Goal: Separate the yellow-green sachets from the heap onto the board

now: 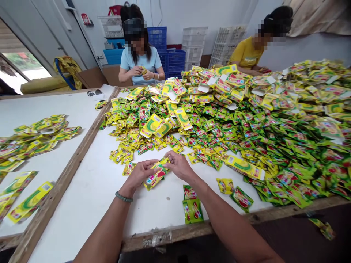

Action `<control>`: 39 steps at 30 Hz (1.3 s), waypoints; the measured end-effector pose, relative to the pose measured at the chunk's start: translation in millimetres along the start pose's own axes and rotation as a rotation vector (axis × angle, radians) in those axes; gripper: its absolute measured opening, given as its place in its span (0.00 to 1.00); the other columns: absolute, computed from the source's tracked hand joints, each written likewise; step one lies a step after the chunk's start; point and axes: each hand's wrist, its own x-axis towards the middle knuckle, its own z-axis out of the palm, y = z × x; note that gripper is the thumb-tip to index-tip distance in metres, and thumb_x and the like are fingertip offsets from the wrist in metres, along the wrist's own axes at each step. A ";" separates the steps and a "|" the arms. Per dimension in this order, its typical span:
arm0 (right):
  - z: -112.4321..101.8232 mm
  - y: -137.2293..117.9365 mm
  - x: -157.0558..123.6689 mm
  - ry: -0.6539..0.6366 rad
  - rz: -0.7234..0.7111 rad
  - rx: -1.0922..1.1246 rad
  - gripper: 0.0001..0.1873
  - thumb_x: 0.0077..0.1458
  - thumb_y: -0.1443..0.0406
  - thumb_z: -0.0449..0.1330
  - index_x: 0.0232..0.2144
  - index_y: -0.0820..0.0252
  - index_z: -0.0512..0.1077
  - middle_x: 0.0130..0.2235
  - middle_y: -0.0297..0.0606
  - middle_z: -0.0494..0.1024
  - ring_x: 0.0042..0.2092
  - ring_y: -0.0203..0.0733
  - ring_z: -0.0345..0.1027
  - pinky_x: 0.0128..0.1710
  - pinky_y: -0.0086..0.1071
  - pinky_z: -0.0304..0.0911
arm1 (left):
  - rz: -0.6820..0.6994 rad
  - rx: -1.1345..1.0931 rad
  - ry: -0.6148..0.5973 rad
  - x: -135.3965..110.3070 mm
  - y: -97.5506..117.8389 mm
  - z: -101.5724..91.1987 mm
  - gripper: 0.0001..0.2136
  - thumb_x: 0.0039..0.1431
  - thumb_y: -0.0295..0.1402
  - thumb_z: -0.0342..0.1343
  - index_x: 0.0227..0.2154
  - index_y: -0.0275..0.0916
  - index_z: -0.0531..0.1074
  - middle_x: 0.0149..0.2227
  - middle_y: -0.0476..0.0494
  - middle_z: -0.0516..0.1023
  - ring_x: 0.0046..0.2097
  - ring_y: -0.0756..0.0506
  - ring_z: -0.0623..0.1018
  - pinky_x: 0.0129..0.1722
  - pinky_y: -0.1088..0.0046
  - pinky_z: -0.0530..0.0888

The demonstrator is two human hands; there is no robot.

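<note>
A small yellow-green carton (154, 179) with watermelon print lies slanted between my hands, just above the white table. My left hand (141, 173) is closed around its left side, thumb on the printed face. The fingers of my right hand (178, 166) are bent and closed at the carton's upper end; whether a packet is also pinched there I cannot make out. Close beyond my hands are small yellow packets (128, 168). Two green packets (192, 211) lie near the front edge, below my right forearm.
A large heap of green packets (274, 146) and cartons (182, 118) covers the right side. A wooden strip (68, 175) divides the table; more cartons (29, 201) lie left of it. Two people (141, 60) sit across, with stacked blue crates (175, 60) behind.
</note>
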 end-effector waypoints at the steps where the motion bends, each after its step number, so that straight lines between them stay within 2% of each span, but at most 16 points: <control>1: 1.4 -1.7 0.2 0.048 -0.002 0.039 0.13 0.44 0.64 0.61 0.36 0.58 0.68 0.25 0.27 0.65 0.26 0.32 0.59 0.26 0.25 0.55 | 0.022 -0.011 0.023 0.5 -0.6 0.6 0.25 0.41 0.34 0.66 0.45 0.36 0.71 0.35 0.43 0.81 0.32 0.47 0.78 0.33 0.73 0.73; 4: 3.8 -7.0 -0.1 0.113 -0.031 0.023 0.10 0.47 0.64 0.59 0.35 0.58 0.69 0.27 0.31 0.71 0.30 0.35 0.65 0.31 0.28 0.60 | 0.090 -0.014 0.078 1.2 -3.2 1.4 0.24 0.42 0.34 0.66 0.44 0.35 0.71 0.33 0.44 0.81 0.30 0.48 0.78 0.31 0.75 0.72; 8: 5.7 -10.6 -1.9 0.050 -0.025 -0.097 0.08 0.50 0.64 0.57 0.35 0.56 0.70 0.24 0.31 0.73 0.28 0.36 0.66 0.32 0.30 0.60 | 0.102 -0.038 0.098 0.9 -6.8 2.9 0.23 0.41 0.34 0.66 0.43 0.34 0.72 0.33 0.44 0.81 0.31 0.47 0.78 0.32 0.74 0.73; 11: 2.0 -9.3 -1.5 0.042 0.018 0.032 0.12 0.48 0.63 0.58 0.38 0.57 0.67 0.25 0.30 0.74 0.27 0.35 0.66 0.30 0.28 0.60 | 0.097 -0.069 0.116 -0.3 -6.5 4.4 0.22 0.41 0.34 0.66 0.42 0.35 0.72 0.33 0.44 0.81 0.31 0.47 0.79 0.33 0.73 0.73; 14: -2.8 -8.8 -1.2 0.042 0.017 0.151 0.13 0.46 0.62 0.60 0.35 0.59 0.66 0.27 0.32 0.74 0.29 0.35 0.67 0.31 0.28 0.62 | 0.089 -0.086 0.064 -2.4 -4.5 4.1 0.22 0.42 0.34 0.66 0.42 0.35 0.73 0.33 0.44 0.81 0.32 0.46 0.79 0.34 0.72 0.73; 17: -1.1 -11.2 -3.4 0.049 -0.043 0.059 0.07 0.47 0.63 0.59 0.30 0.59 0.66 0.26 0.32 0.72 0.28 0.34 0.66 0.29 0.27 0.60 | 0.079 -0.103 0.043 -4.8 -3.3 2.5 0.21 0.42 0.34 0.66 0.42 0.35 0.73 0.33 0.43 0.81 0.32 0.46 0.79 0.33 0.73 0.73; 20: 6.3 -14.0 -6.2 0.085 -0.104 -0.076 0.05 0.48 0.66 0.56 0.31 0.58 0.66 0.25 0.30 0.72 0.27 0.34 0.65 0.30 0.27 0.59 | 0.074 -0.126 0.063 -5.9 -3.3 2.4 0.22 0.41 0.34 0.66 0.42 0.35 0.74 0.33 0.43 0.81 0.31 0.46 0.79 0.32 0.72 0.73; 25: 11.0 -17.1 -6.7 0.040 0.013 -0.055 0.08 0.45 0.70 0.55 0.32 0.59 0.67 0.24 0.29 0.73 0.27 0.34 0.65 0.31 0.27 0.59 | 0.088 -0.112 0.065 -3.6 -5.1 8.1 0.22 0.41 0.34 0.67 0.41 0.33 0.73 0.30 0.44 0.81 0.29 0.47 0.78 0.30 0.74 0.73; 29: 4.0 -21.5 -7.1 -0.103 0.086 0.030 0.16 0.51 0.66 0.52 0.44 0.57 0.66 0.19 0.25 0.66 0.22 0.32 0.57 0.26 0.26 0.54 | 0.113 -0.069 0.097 -2.2 -5.2 10.0 0.22 0.41 0.35 0.66 0.42 0.34 0.73 0.30 0.44 0.81 0.30 0.47 0.78 0.32 0.73 0.72; 32: 0.4 -24.2 -9.0 -0.152 0.111 0.119 0.22 0.55 0.59 0.51 0.52 0.55 0.59 0.21 0.25 0.64 0.25 0.33 0.58 0.28 0.27 0.55 | 0.146 -0.026 0.114 -3.7 -4.8 9.5 0.23 0.42 0.37 0.65 0.43 0.34 0.72 0.29 0.45 0.80 0.31 0.47 0.77 0.33 0.73 0.72; 34: 2.3 -24.9 -11.0 -0.193 0.095 0.101 0.25 0.55 0.57 0.52 0.54 0.55 0.58 0.23 0.26 0.65 0.27 0.34 0.60 0.30 0.28 0.56 | 0.180 0.035 0.115 -4.9 -6.3 10.7 0.22 0.44 0.38 0.64 0.43 0.33 0.72 0.27 0.46 0.79 0.28 0.49 0.76 0.31 0.75 0.70; 37: 11.6 -24.9 -14.2 -0.267 0.074 0.075 0.28 0.55 0.59 0.54 0.57 0.55 0.55 0.20 0.25 0.62 0.25 0.34 0.57 0.27 0.28 0.55 | 0.199 0.126 0.121 -4.7 -9.8 16.4 0.21 0.45 0.38 0.63 0.42 0.32 0.73 0.23 0.50 0.76 0.23 0.53 0.70 0.25 0.78 0.66; 39: 18.0 -24.6 -14.9 -0.258 0.058 0.127 0.30 0.54 0.61 0.54 0.58 0.55 0.53 0.20 0.25 0.63 0.24 0.33 0.57 0.26 0.27 0.55 | 0.190 0.156 0.137 -5.4 -8.3 19.2 0.22 0.44 0.40 0.62 0.41 0.32 0.73 0.21 0.49 0.75 0.22 0.53 0.69 0.23 0.78 0.64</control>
